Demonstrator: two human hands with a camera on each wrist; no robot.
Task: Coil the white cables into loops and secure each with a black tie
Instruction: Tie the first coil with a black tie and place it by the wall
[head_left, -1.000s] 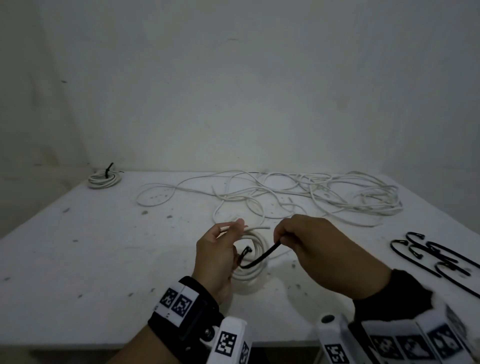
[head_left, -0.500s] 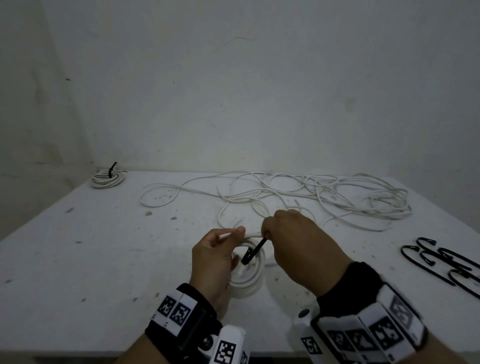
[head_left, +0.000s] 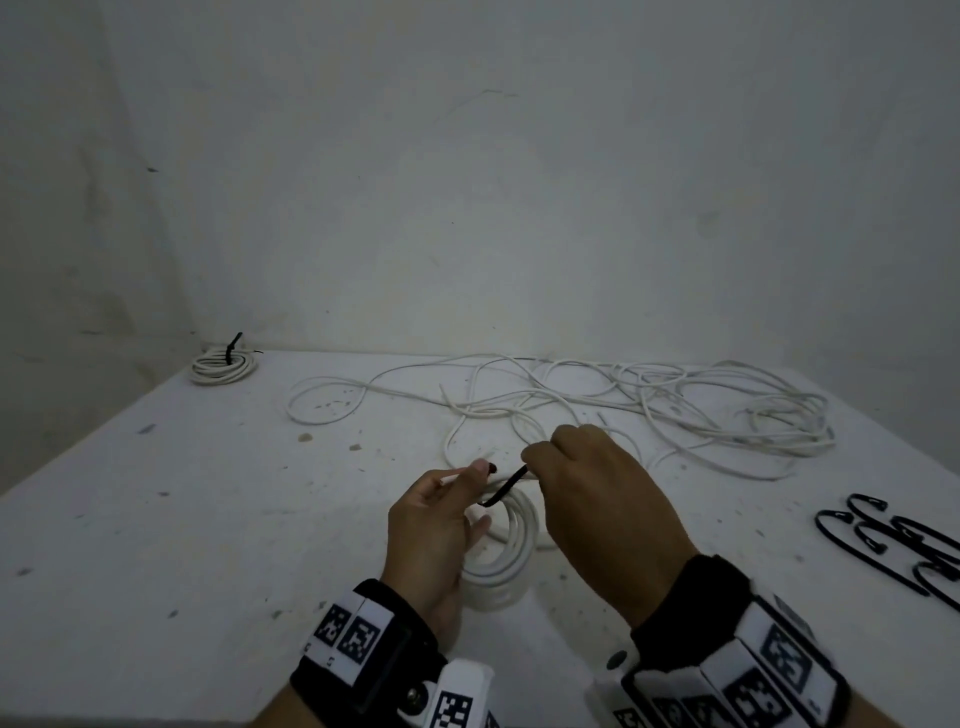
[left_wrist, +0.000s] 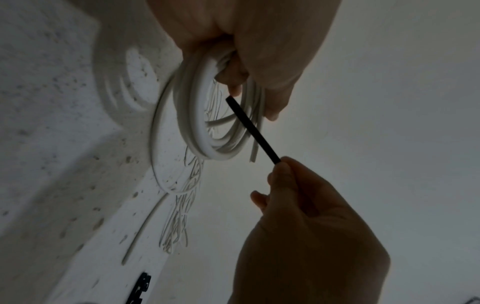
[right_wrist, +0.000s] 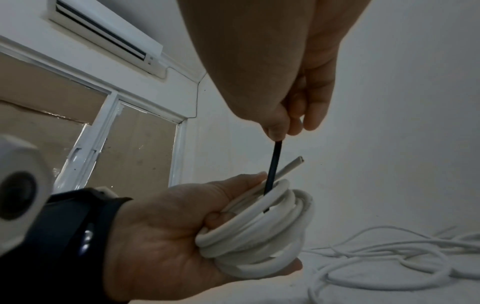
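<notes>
My left hand (head_left: 441, 514) grips a coiled white cable (head_left: 506, 561) upright above the table, thumb on top and fingers through the loop; the coil (right_wrist: 259, 232) shows clearly in the right wrist view. My right hand (head_left: 587, 483) pinches one end of a black tie (head_left: 506, 491) just right of the coil. The tie (left_wrist: 253, 130) runs straight from the right fingertips (left_wrist: 281, 164) into the coil (left_wrist: 197, 127) by the left thumb. The tie (right_wrist: 272, 168) passes down between the loops. A short white cable end (right_wrist: 291, 166) sticks out beside it.
A tangle of loose white cable (head_left: 649, 405) spreads across the far half of the table (head_left: 156, 519). A tied coil (head_left: 223, 364) lies at the far left corner. Several spare black ties (head_left: 904, 545) lie at the right edge. Walls close off the back.
My right hand moved up and toward the coil, pulling the tie straighter. The head view tilted up slightly. The left hand keeps its hold on the coil.
</notes>
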